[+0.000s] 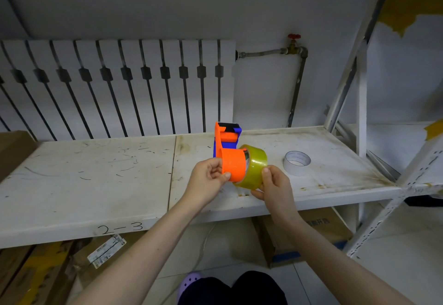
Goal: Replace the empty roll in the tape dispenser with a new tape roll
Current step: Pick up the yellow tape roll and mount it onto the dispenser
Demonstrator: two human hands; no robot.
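Observation:
An orange and blue tape dispenser (229, 151) is held above the white shelf (96, 173), its orange drum pointing right. My left hand (208, 180) grips that drum from the left. A yellowish clear tape roll (255, 168) sits partly over the drum's right end, tilted, with my right hand (273, 184) pinching its outer rim. An empty white cardboard core (296, 162) lies flat on the shelf to the right of my hands.
A white radiator (115, 84) and a pipe with a red valve (294, 41) stand behind the shelf. A white metal rack upright (360, 103) rises at right. Cardboard boxes (318, 230) sit on the floor below the shelf.

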